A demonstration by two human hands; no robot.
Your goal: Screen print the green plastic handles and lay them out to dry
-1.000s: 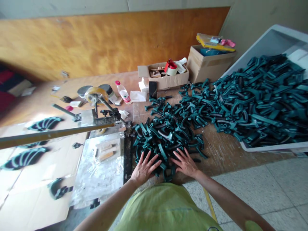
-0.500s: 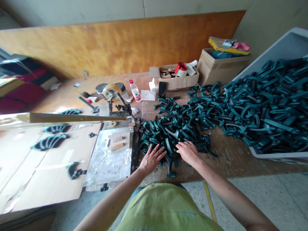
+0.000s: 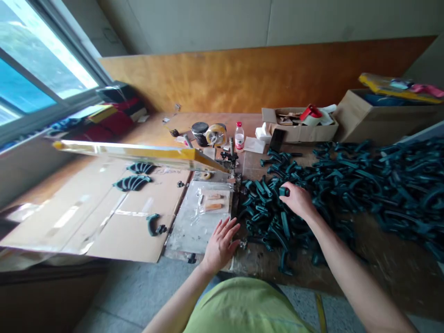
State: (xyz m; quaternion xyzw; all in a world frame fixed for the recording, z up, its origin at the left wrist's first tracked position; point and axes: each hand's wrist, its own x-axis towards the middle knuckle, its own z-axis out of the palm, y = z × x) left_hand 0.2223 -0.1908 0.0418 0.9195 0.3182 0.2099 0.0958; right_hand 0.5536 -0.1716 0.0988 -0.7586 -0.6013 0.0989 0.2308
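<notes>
My right hand is closed on a dark green plastic handle part, whose end shows between thumb and fingers, above a big pile of similar curved parts. Fingers spread, my left hand hovers or rests by the near right corner of a metal plate; contact is unclear. On that plate a small pad with wooden strips lies under clear film. A yellow-edged screen frame is hinged above the plate, tilted up.
Left of the plate, a cardboard sheet carries several green parts in groups. Behind stand a bottle, a tape roll, a black tub and an open carton. A larger box is at the back right.
The view has turned left, bringing a window into sight. My right hand has lifted with a green part in it. My left hand has moved from the pile towards the plate.
</notes>
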